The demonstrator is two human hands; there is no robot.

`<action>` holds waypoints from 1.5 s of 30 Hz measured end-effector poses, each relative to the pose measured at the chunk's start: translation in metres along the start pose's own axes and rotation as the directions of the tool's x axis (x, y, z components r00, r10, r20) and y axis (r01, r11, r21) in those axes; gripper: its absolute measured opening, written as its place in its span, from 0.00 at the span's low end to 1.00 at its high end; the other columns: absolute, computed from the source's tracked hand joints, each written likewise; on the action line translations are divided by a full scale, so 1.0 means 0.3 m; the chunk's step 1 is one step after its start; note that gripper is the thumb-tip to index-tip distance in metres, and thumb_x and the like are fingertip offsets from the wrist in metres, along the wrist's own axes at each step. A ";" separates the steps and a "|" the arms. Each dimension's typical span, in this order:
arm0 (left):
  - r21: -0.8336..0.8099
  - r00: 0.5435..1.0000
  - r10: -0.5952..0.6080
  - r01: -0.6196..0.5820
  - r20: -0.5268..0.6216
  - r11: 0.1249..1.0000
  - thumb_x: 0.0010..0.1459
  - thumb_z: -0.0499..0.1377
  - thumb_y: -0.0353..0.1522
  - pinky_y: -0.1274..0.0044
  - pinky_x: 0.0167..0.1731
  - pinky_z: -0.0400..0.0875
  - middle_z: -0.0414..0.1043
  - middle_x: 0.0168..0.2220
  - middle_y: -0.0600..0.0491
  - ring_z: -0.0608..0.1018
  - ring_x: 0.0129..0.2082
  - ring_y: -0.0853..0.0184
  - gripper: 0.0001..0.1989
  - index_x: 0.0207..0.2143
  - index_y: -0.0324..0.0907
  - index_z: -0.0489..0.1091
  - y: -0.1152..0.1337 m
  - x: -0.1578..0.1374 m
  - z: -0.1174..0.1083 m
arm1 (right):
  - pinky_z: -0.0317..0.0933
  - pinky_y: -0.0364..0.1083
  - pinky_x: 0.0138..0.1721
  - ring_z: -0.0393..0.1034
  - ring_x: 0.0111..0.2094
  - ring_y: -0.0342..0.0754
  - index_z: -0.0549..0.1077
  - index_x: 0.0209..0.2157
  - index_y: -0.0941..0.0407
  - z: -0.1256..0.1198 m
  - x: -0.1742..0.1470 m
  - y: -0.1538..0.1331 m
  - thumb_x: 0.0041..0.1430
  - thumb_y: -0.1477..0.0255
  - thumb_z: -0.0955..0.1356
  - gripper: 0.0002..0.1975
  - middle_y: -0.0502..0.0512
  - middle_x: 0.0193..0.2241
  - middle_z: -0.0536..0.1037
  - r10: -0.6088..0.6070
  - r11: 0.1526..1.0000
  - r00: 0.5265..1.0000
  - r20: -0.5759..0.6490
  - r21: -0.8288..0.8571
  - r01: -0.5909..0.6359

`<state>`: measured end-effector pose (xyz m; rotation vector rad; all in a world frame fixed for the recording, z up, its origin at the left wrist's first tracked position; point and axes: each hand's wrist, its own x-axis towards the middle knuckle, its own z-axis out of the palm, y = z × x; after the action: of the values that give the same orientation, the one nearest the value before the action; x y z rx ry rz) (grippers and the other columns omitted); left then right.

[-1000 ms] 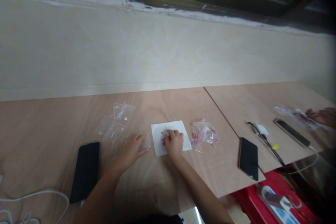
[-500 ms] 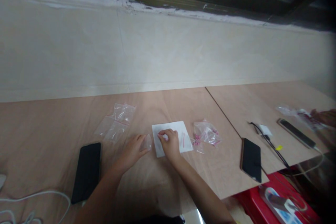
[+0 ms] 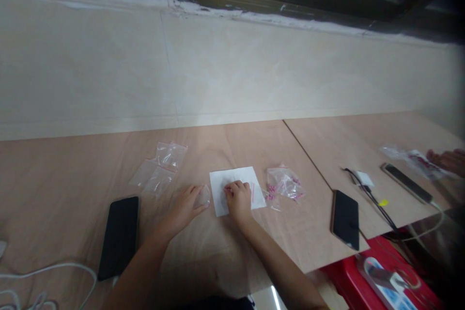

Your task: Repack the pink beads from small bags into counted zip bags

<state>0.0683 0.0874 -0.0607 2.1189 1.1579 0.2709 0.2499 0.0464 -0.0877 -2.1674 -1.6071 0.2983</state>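
Note:
My left hand rests on the table, its thumb and fingers around a small clear plastic bag. Over a white sheet of paper, my right hand has its fingertips bent together and down. Whatever is between those fingertips is hidden or too small to name. A thin pink strip shows on the sheet beside the right hand. Just right of the paper lies a clear zip bag with small pink pieces in or by it.
Clear zip bags lie at the back left. A black phone is left of my forearm, another phone at right. Farther right are cables, a power bank and another person's hand. A red stool stands below the edge.
My right hand has shifted slightly right over the paper, and its fingers have drawn closer together. The left hand stays in place with the small bag.

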 end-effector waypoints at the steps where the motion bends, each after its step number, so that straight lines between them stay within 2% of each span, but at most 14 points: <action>1: 0.005 1.000 0.001 -0.001 0.002 1.000 0.51 0.59 0.33 0.68 0.48 0.62 0.67 0.46 0.47 0.69 0.47 0.60 0.20 0.48 0.42 0.63 0.002 0.002 0.001 | 0.51 0.46 0.36 0.60 0.37 0.50 0.76 0.30 0.55 -0.001 -0.002 -0.007 0.54 0.75 0.65 0.07 0.56 0.33 0.74 -0.004 1.000 1.000 -0.011 0.006 0.004; 4: 0.027 1.000 -0.004 0.004 0.008 1.000 0.50 0.59 0.33 0.68 0.48 0.62 0.68 0.45 0.47 0.69 0.47 0.59 0.21 0.48 0.41 0.63 0.001 0.009 0.007 | 0.50 0.47 0.36 0.60 0.38 0.52 0.75 0.33 0.55 -0.001 -0.007 -0.021 0.53 0.73 0.66 0.07 0.57 0.34 0.74 0.040 0.998 0.999 -0.008 -0.041 -0.040; 7: 0.046 1.000 -0.013 0.012 0.014 0.999 0.50 0.59 0.33 0.68 0.48 0.62 0.68 0.45 0.47 0.69 0.46 0.59 0.21 0.48 0.41 0.63 -0.006 0.011 0.010 | 0.48 0.48 0.35 0.60 0.38 0.53 0.75 0.32 0.55 0.000 -0.008 -0.018 0.53 0.74 0.66 0.06 0.58 0.34 0.74 0.093 0.989 0.995 0.023 -0.119 -0.089; 11: 0.046 1.000 0.001 -0.001 0.005 0.999 0.52 0.58 0.34 0.69 0.47 0.63 0.67 0.45 0.46 0.69 0.46 0.60 0.20 0.48 0.41 0.63 -0.016 0.007 0.011 | 0.47 0.48 0.35 0.60 0.38 0.53 0.76 0.29 0.55 -0.002 -0.001 -0.004 0.54 0.74 0.65 0.07 0.57 0.32 0.75 0.077 0.986 0.997 0.023 -0.150 -0.073; 17: 0.037 1.000 0.004 -0.004 0.008 0.999 0.52 0.57 0.34 0.68 0.47 0.63 0.68 0.46 0.46 0.69 0.46 0.59 0.19 0.47 0.42 0.63 -0.014 0.006 0.005 | 0.47 0.48 0.34 0.60 0.36 0.52 0.75 0.27 0.55 0.000 0.018 0.033 0.53 0.70 0.66 0.06 0.57 0.31 0.74 0.067 0.990 0.998 -0.018 -0.122 -0.069; 20: 0.032 1.000 0.000 -0.001 0.007 0.999 0.52 0.57 0.34 0.68 0.46 0.63 0.68 0.45 0.46 0.69 0.45 0.59 0.19 0.47 0.41 0.63 -0.006 0.009 0.005 | 0.48 0.47 0.35 0.60 0.35 0.51 0.75 0.25 0.56 -0.008 0.020 0.034 0.55 0.70 0.66 0.08 0.57 0.29 0.74 0.055 0.997 0.997 -0.052 -0.049 -0.058; 23: 0.008 1.000 0.009 -0.009 -0.005 1.000 0.52 0.58 0.34 0.68 0.47 0.62 0.68 0.45 0.47 0.69 0.46 0.60 0.18 0.47 0.42 0.63 0.010 0.013 0.011 | 0.51 0.46 0.36 0.61 0.34 0.49 0.74 0.26 0.57 -0.027 0.002 -0.013 0.55 0.69 0.65 0.08 0.55 0.28 0.74 0.030 0.989 0.995 -0.100 0.150 -0.015; 26: -0.022 1.000 0.031 -0.031 0.003 0.999 0.52 0.57 0.35 0.68 0.46 0.62 0.68 0.44 0.48 0.70 0.45 0.60 0.17 0.46 0.42 0.64 0.028 0.018 0.014 | 0.52 0.46 0.38 0.63 0.34 0.47 0.74 0.27 0.55 -0.042 -0.027 -0.081 0.55 0.69 0.65 0.08 0.53 0.28 0.74 -0.057 0.940 0.996 -0.068 0.332 0.077; 28: -0.024 0.999 0.036 -0.036 0.010 0.999 0.52 0.57 0.34 0.69 0.45 0.63 0.69 0.44 0.49 0.70 0.45 0.61 0.16 0.45 0.42 0.65 0.034 0.019 0.013 | 0.52 0.46 0.40 0.63 0.34 0.46 0.75 0.28 0.54 -0.043 -0.038 -0.102 0.56 0.70 0.65 0.08 0.52 0.29 0.74 -0.090 0.922 0.995 -0.042 0.375 0.100; 31: 0.009 1.000 0.018 -0.018 0.004 1.000 0.52 0.57 0.35 0.69 0.45 0.64 0.69 0.43 0.48 0.70 0.44 0.60 0.17 0.45 0.41 0.64 0.029 0.014 0.008 | 0.52 0.46 0.40 0.63 0.35 0.47 0.76 0.32 0.55 -0.037 -0.034 -0.068 0.57 0.71 0.63 0.09 0.54 0.30 0.74 -0.023 0.954 0.999 -0.047 0.296 0.036; 34: 0.043 1.000 -0.006 0.005 0.006 0.999 0.52 0.58 0.35 0.69 0.46 0.63 0.68 0.44 0.47 0.70 0.45 0.60 0.19 0.47 0.40 0.63 0.016 0.009 0.002 | 0.51 0.47 0.39 0.61 0.37 0.50 0.76 0.33 0.56 -0.026 -0.018 0.005 0.54 0.73 0.65 0.08 0.57 0.33 0.74 0.045 0.996 0.998 -0.036 0.079 -0.042; 36: 0.049 1.000 -0.019 0.018 0.009 0.999 0.52 0.57 0.34 0.69 0.46 0.63 0.68 0.45 0.46 0.69 0.45 0.59 0.19 0.47 0.40 0.63 0.011 0.006 0.001 | 0.50 0.47 0.39 0.60 0.37 0.50 0.77 0.31 0.55 -0.018 -0.010 0.042 0.52 0.74 0.66 0.06 0.57 0.32 0.74 0.031 0.999 1.000 0.002 -0.021 -0.031; 40: 0.029 1.000 -0.013 0.013 0.000 1.000 0.52 0.57 0.35 0.69 0.47 0.63 0.68 0.45 0.48 0.70 0.46 0.60 0.19 0.47 0.43 0.63 0.016 0.003 0.004 | 0.49 0.47 0.38 0.60 0.37 0.51 0.77 0.27 0.54 -0.009 -0.002 0.056 0.52 0.75 0.66 0.06 0.56 0.31 0.74 -0.015 0.997 1.000 0.023 -0.073 0.016; 45: 0.043 1.000 -0.014 0.014 0.000 0.999 0.51 0.57 0.35 0.68 0.46 0.64 0.69 0.43 0.47 0.70 0.44 0.59 0.18 0.46 0.43 0.64 0.024 0.006 0.008 | 0.49 0.48 0.38 0.59 0.37 0.51 0.76 0.31 0.54 -0.006 -0.003 0.027 0.54 0.71 0.66 0.07 0.56 0.33 0.74 0.005 0.997 1.000 0.004 -0.073 -0.004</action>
<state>0.0754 0.0850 -0.0580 2.1471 1.1879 0.2412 0.2573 0.0433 -0.0900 -2.2262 -1.6399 0.2497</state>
